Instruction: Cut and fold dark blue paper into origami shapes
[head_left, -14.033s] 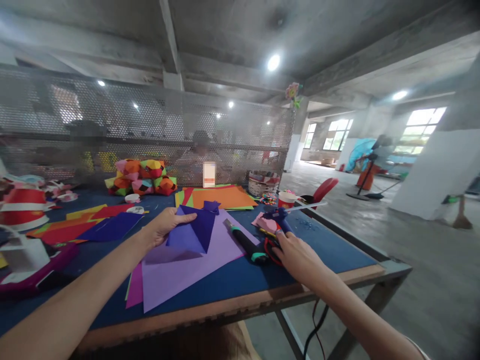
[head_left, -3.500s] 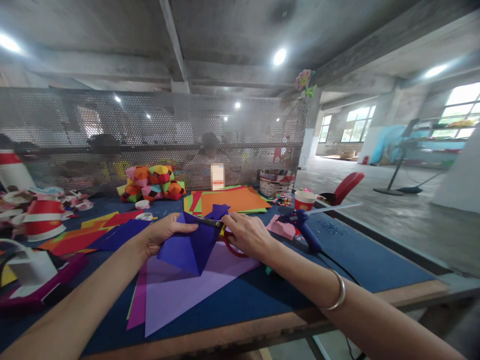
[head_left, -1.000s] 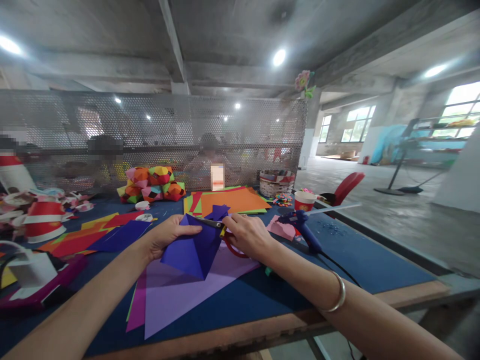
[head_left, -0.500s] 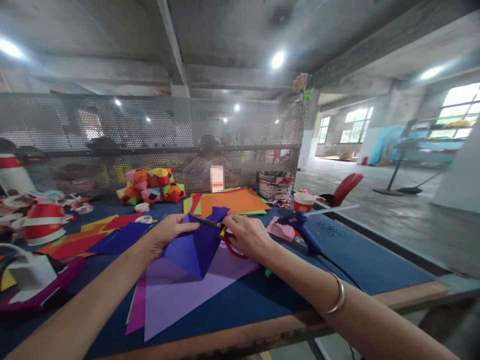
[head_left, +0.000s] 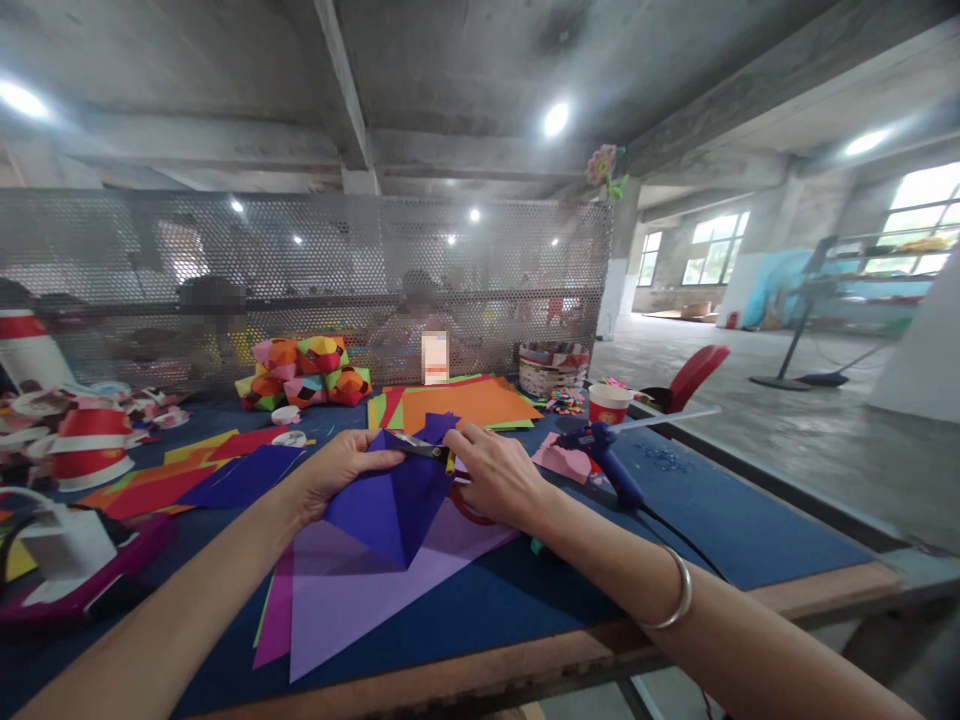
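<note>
A folded sheet of dark blue-purple paper [head_left: 382, 515] is pinched at its upper left edge by my left hand [head_left: 341, 470], the thumb lying on top. My right hand [head_left: 495, 470] grips red-and-yellow-handled scissors [head_left: 427, 449], their blades pointing left toward my left thumb. The blades lie across the top part of the folded paper. Part of the handles is hidden by my right fingers. Beneath the folded piece, lilac paper sheets [head_left: 352, 610] rest on the blue-covered table, with magenta and green edges showing at the left.
A blue glue gun [head_left: 615, 470] lies right of my hand, its cord trailing. Behind stand a paper cup [head_left: 607, 403], a woven basket [head_left: 553, 370] and orange paper sheets [head_left: 465, 405]. Colourful paper balls [head_left: 304, 372] sit back left. At left is a power strip [head_left: 142, 555]. A mesh partition [head_left: 300, 260] rises behind.
The scissor blades and handles have shifted slightly, with the right fingers moving a little around the handles. The left hand and folded paper have barely moved.
</note>
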